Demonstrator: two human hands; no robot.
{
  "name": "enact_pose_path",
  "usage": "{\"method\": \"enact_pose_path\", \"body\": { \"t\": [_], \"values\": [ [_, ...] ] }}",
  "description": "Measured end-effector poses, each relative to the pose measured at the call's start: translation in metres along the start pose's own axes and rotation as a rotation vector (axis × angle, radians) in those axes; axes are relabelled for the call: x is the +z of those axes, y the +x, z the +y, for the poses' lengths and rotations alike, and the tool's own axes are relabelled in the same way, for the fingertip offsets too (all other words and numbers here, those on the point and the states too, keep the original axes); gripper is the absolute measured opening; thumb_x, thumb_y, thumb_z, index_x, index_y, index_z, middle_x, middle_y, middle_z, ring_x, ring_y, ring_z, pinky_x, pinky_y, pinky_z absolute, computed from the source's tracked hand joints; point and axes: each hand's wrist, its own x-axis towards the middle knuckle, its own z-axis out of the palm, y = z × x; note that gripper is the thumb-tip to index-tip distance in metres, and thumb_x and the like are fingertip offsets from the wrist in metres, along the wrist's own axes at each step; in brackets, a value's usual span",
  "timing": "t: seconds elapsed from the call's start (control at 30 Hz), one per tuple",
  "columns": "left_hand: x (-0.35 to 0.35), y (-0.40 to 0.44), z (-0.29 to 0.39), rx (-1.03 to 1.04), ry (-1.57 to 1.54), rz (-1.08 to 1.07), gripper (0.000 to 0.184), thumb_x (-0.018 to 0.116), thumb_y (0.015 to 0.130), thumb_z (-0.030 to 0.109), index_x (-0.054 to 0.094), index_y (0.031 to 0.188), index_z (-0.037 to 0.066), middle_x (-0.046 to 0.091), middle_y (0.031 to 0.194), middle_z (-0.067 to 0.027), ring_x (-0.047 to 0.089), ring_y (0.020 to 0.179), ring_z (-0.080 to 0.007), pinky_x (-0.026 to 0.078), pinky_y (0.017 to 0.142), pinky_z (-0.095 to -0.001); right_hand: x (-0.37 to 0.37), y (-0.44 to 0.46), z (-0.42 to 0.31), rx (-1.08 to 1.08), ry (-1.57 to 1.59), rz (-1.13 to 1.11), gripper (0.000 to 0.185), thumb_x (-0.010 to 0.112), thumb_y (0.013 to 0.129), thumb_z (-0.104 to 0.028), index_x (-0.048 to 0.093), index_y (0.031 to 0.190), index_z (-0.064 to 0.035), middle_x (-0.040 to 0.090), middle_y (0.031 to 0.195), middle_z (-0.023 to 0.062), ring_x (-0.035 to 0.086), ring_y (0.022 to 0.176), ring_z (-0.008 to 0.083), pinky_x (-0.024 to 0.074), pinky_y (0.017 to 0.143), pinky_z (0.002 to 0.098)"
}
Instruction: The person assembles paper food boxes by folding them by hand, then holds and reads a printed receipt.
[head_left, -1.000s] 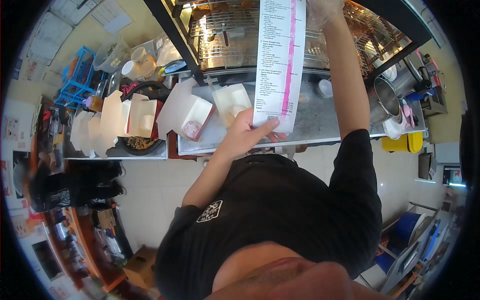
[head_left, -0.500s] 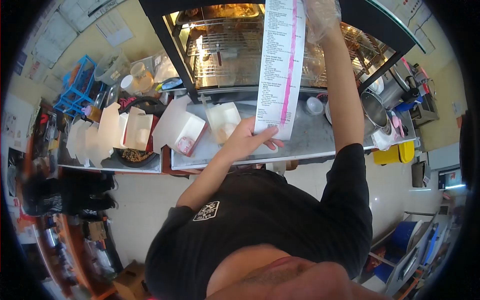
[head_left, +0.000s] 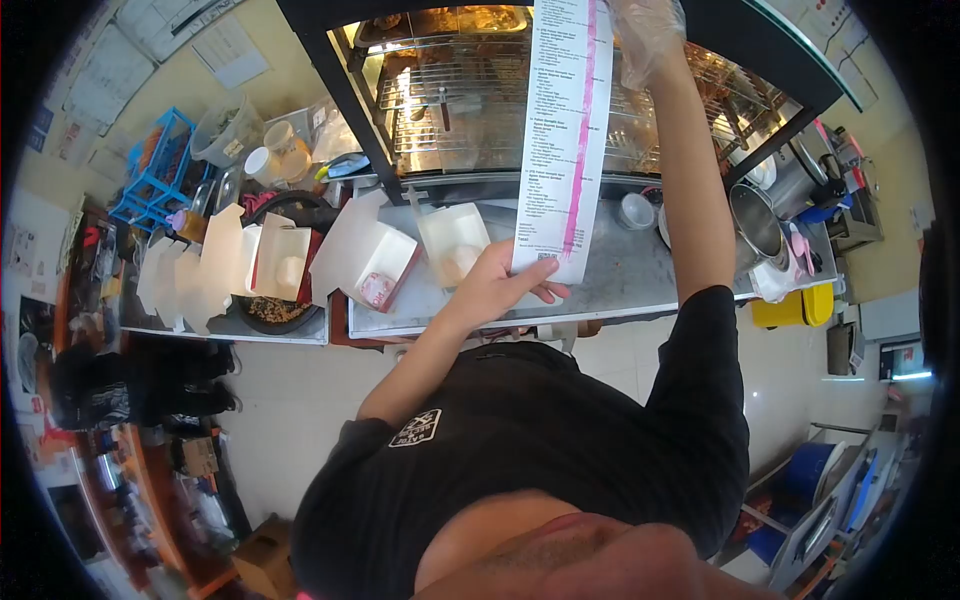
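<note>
The long paper receipt hangs over the counter in front of me, a pink stripe running down it. My left hand grips its lower end, thumb on the printed face. My right hand, in a clear plastic glove, is up beside the receipt's upper part; it looks close to the edge, but I cannot tell whether its fingers pinch the paper.

Just left of my left hand sits an open white box, then another box with a pink-and-white packet in it. Behind the receipt stands the lit cabinet with wire racks. A clear cup and a metal pot are to the right.
</note>
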Motion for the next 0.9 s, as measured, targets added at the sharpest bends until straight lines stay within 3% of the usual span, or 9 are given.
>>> {"method": "enact_pose_path", "body": {
  "t": [0.3, 0.4, 0.6, 0.8, 0.9],
  "values": [
    [-0.003, 0.005, 0.007, 0.046, 0.002, 0.022, 0.025, 0.056, 0.100, 0.014, 0.058, 0.116, -0.005, 0.069, 0.101, -0.0141, 0.072, 0.084, -0.0246, 0.059, 0.068, -0.0318, 0.005, 0.005, -0.036, -0.029, 0.460, -0.058, 0.033, 0.062, 0.090, 0.000, 0.063, 0.123, -0.0015, 0.066, 0.110, 0.0071, 0.061, 0.100, 0.0149, 0.0498, 0.090, 0.0275],
    [-0.003, 0.008, 0.010, 0.048, 0.001, 0.026, 0.024, 0.056, 0.100, 0.014, 0.058, 0.115, -0.005, 0.068, 0.101, -0.0141, 0.072, 0.084, -0.0247, 0.059, 0.068, -0.0318, 0.002, 0.019, -0.014, -0.018, 0.430, -0.127, 0.033, 0.059, 0.090, 0.003, 0.063, 0.123, -0.0007, 0.067, 0.109, 0.0071, 0.062, 0.099, 0.0151, 0.0500, 0.089, 0.0273],
    [-0.004, 0.007, 0.009, 0.050, 0.003, 0.014, 0.024, 0.056, 0.100, 0.014, 0.058, 0.115, -0.005, 0.068, 0.100, -0.0142, 0.072, 0.084, -0.0249, 0.059, 0.068, -0.0320, 0.004, 0.015, -0.028, -0.033, 0.235, -0.081, 0.034, 0.057, 0.090, 0.002, 0.064, 0.123, -0.0005, 0.068, 0.111, 0.0084, 0.063, 0.099, 0.0156, 0.0505, 0.089, 0.0274],
    [-0.005, 0.004, 0.007, 0.044, -0.011, 0.002, 0.026, 0.056, 0.100, 0.015, 0.058, 0.119, -0.004, 0.068, 0.104, -0.0128, 0.072, 0.085, -0.0217, 0.059, 0.070, -0.0305, 0.010, 0.001, -0.065, 0.117, 0.044, 0.034, 0.035, 0.057, 0.089, -0.001, 0.065, 0.123, -0.0010, 0.069, 0.112, 0.0089, 0.064, 0.100, 0.0156, 0.0504, 0.090, 0.0270],
    [-0.007, 0.003, 0.005, 0.041, -0.021, 0.006, 0.026, 0.056, 0.100, 0.014, 0.059, 0.118, -0.004, 0.068, 0.104, -0.0128, 0.072, 0.085, -0.0216, 0.058, 0.070, -0.0304, 0.008, 0.003, -0.064, 0.062, -0.121, 0.006, 0.037, 0.057, 0.089, -0.002, 0.065, 0.125, -0.0017, 0.069, 0.113, 0.0092, 0.063, 0.101, 0.0160, 0.0503, 0.090, 0.0281]
  ]
}}
